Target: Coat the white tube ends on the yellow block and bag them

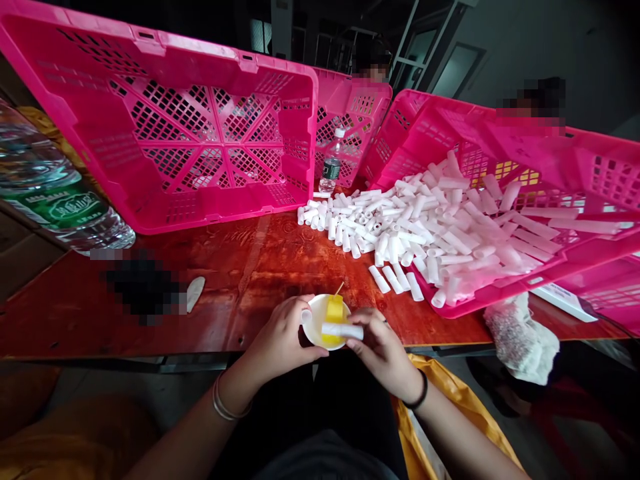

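My left hand (287, 331) is closed on the rim of a small white bowl (313, 325) at the table's front edge. The round end of another white tube (305, 316) shows by its fingers; how it is held is unclear. Inside the bowl is a yellow block, perhaps a sponge (335, 307), with a thin stick (340, 288) poking up beside it. Between the fingertips of my right hand (383, 343) is a short white tube (343, 331), held sideways over the bowl and in front of the yellow block.
Many white tubes (415, 217) spill from a tipped pink crate (395, 137) on the right. Another pink crate (215, 217) stands on its side at left. A large water bottle (65, 200), a small bottle (331, 163) and a white cloth (523, 337) surround the red-brown table (240, 267).
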Action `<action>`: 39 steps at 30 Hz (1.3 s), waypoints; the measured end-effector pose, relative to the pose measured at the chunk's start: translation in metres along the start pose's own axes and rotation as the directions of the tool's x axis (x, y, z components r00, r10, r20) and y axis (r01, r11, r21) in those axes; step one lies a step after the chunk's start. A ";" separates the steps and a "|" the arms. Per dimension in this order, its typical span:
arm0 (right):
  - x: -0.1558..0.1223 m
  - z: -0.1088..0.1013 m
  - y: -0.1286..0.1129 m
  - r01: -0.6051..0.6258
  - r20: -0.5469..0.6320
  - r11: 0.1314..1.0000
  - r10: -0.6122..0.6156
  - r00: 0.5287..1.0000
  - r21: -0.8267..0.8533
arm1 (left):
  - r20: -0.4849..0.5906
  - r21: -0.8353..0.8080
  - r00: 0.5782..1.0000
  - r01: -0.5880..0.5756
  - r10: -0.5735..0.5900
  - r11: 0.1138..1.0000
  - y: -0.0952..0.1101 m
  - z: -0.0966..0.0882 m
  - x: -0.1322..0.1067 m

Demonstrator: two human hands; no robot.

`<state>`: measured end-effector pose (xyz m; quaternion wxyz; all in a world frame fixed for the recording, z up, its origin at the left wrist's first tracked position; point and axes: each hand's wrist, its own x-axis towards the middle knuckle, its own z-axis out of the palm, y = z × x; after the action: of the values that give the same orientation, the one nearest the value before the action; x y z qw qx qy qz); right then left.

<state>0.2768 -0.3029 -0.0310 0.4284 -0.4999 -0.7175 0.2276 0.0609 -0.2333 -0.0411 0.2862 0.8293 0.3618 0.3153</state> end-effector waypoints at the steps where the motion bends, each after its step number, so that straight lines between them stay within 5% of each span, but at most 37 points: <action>1: 0.000 -0.001 0.000 -0.054 -0.007 0.998 0.054 0.998 0.038 | -0.002 -0.004 1.000 -0.002 0.002 1.000 0.000 0.000 0.000; 3: 0.000 -0.003 0.002 -0.064 -0.008 0.998 0.065 0.998 0.028 | -0.008 -0.014 1.000 -0.007 0.007 1.000 -0.001 0.001 0.000; 8: -0.002 -0.007 0.008 0.140 0.050 0.988 -0.137 0.989 -0.070 | -0.015 -0.015 1.000 -0.007 0.007 1.000 -0.003 0.002 0.000; 12: -0.003 -0.004 0.005 -0.189 0.089 0.970 0.176 0.980 0.155 | 0.002 -0.005 1.000 0.003 -0.003 1.000 -0.003 0.001 0.000; 14: -0.002 -0.003 0.003 -0.231 0.081 0.963 0.222 0.972 0.140 | 0.007 -0.012 1.000 -0.002 0.003 1.000 -0.003 0.001 0.000; 18: -0.001 -0.005 -0.001 0.045 -0.005 0.997 -0.046 0.999 -0.054 | 0.021 -0.006 1.000 -0.004 0.004 1.000 -0.005 0.002 0.000; 24: -0.003 -0.010 0.003 0.035 -0.020 0.997 -0.037 0.999 -0.073 | 0.031 -0.011 0.999 0.012 -0.011 1.000 -0.006 0.002 0.000; 29: -0.005 -0.013 0.016 0.420 0.099 0.865 -0.409 0.907 -0.275 | 0.045 0.041 0.998 -0.054 0.052 0.998 -0.005 -0.002 0.002; 31: -0.002 -0.011 0.013 0.338 0.006 0.924 -0.342 0.940 -0.177 | 0.014 0.101 0.998 -0.066 0.064 0.993 -0.001 -0.009 0.004; 34: 0.006 -0.009 -0.003 0.006 -0.147 0.981 0.022 0.989 0.192 | 0.022 0.181 0.999 -0.051 0.048 0.982 0.010 -0.022 0.008; 36: 0.012 -0.009 -0.017 -0.176 -0.084 0.900 0.227 0.970 0.399 | 0.075 0.240 0.992 -0.116 0.101 0.964 0.021 -0.029 0.011; 39: 0.021 -0.016 -0.034 -0.363 0.076 0.801 0.373 0.925 0.476 | 0.126 0.392 0.965 -0.261 0.229 0.882 0.037 -0.036 0.015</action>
<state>0.2697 -0.2985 0.0111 0.4944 -0.5093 -0.5228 0.4721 0.0578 -0.2338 0.0127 0.0795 0.9210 0.3003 0.2353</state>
